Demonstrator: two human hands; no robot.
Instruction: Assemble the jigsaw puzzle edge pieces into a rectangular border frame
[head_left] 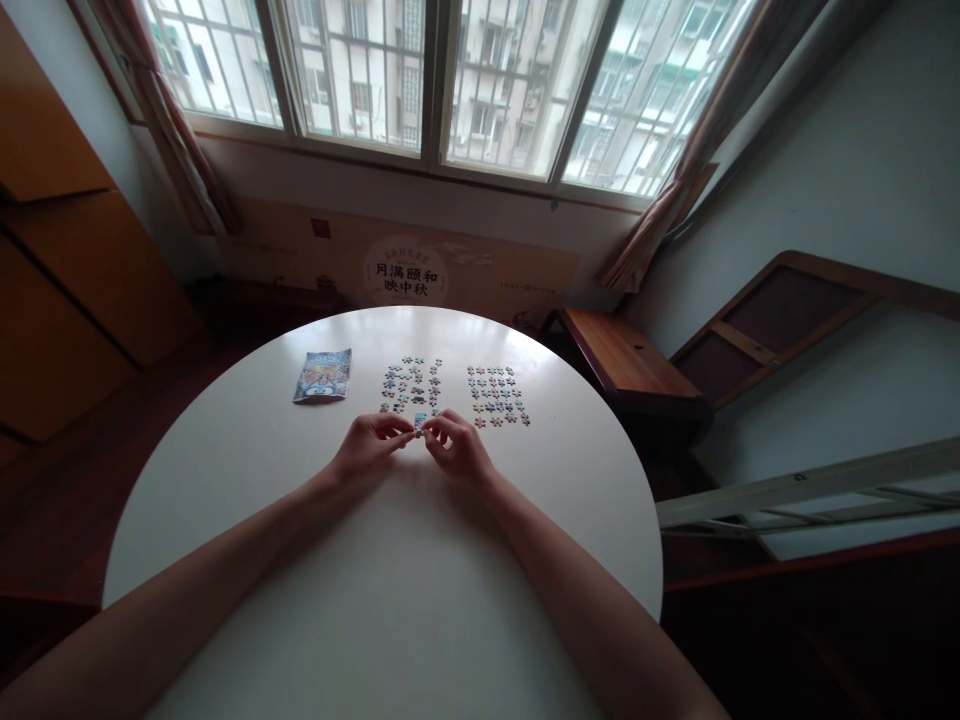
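My left hand (pixel 373 443) and my right hand (pixel 456 445) meet over the white round table, fingertips pinched at a few small joined puzzle pieces (pixel 420 421). Both hands are closed on this little cluster, one from each side. Just beyond my fingers lie loose jigsaw pieces (pixel 405 376) in uneven rows, some partly hidden by my hands. To the right, another group of loose jigsaw pieces (pixel 495 393) is spread in several rows.
A colourful printed packet (pixel 323 377) lies on the left of the white table (pixel 247 520). Behind the table stand a wall with a printed banner (pixel 465 265) and barred windows. A wooden bench (pixel 626 350) is at the right, near a ladder (pixel 810 490).
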